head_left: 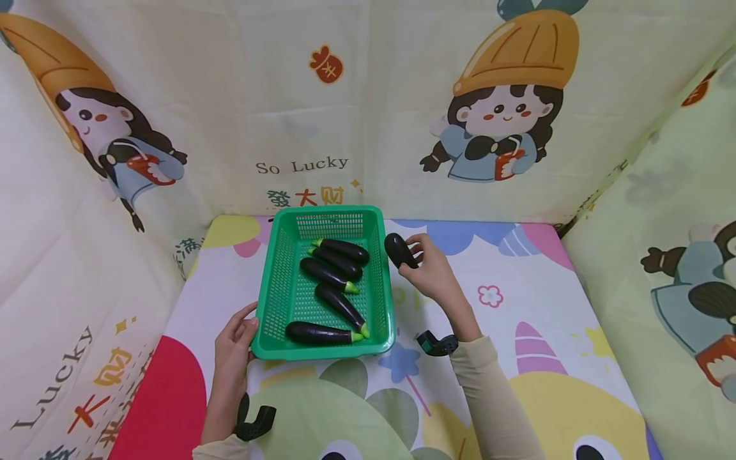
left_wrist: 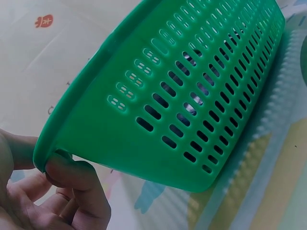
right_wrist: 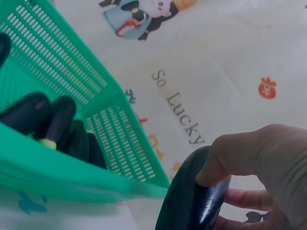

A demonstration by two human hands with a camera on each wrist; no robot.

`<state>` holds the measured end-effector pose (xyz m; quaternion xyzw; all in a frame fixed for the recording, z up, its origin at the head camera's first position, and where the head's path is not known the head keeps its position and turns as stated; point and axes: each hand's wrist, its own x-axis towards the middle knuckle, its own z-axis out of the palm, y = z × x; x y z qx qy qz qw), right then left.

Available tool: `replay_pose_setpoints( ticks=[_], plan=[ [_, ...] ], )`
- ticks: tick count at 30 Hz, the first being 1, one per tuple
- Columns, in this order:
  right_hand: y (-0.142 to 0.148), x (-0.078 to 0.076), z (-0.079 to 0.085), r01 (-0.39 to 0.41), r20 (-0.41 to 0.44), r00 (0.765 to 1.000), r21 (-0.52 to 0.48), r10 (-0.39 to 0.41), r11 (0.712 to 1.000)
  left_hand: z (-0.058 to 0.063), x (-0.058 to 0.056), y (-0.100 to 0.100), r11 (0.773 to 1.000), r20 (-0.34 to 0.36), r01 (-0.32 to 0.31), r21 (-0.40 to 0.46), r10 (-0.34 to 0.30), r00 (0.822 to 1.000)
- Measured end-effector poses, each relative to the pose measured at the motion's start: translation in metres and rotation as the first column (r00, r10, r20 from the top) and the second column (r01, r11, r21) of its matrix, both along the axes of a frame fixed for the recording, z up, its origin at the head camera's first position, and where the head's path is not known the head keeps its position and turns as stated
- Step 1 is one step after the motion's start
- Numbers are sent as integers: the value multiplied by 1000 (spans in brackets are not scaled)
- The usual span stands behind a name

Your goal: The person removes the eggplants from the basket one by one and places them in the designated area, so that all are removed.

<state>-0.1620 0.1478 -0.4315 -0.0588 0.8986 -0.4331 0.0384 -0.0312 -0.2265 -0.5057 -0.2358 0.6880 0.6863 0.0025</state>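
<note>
A green plastic basket point(head_left: 390, 319) stands on the table with several dark purple eggplants point(head_left: 324, 333) lying in it, their stem ends green. My left hand point(head_left: 231, 342) grips the basket's rim at its near left corner; in the left wrist view the thumb point(left_wrist: 79, 184) presses the rim from outside. Just beyond the basket's right side, my right hand point(head_left: 428, 268) holds another eggplant point(head_left: 398, 250) between thumb and fingers, raised above the table. The right wrist view shows that held eggplant point(right_wrist: 192, 196) close to the basket wall, its lower end cut off by the frame.
A tablecloth point(head_left: 425, 383) with bright cartoon prints covers the table. Printed cloth walls point(head_left: 397, 128) rise at the back and on both sides. A black wrist strap point(head_left: 438, 344) sits on the right arm, another point(head_left: 255, 421) on the left.
</note>
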Motion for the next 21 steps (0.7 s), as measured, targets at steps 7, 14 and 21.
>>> replay_pose_setpoints(
  ticks=[7, 14, 21],
  plan=[
    [10, -2, -7, 31, 36, 999, 18, -32, 999, 0, 0, 2, 1000, -15, -5, 1, 5, 1000],
    [20, -5, -17, 53, 62, 997, 18, -54, 998, -1, 1, 1, 1000, -17, -4, 16, 4, 1000],
    [27, -10, -25, 97, 104, 990, 19, -99, 995, -4, 1, 2, 1000, -42, -9, 13, 10, 999]
  ],
)
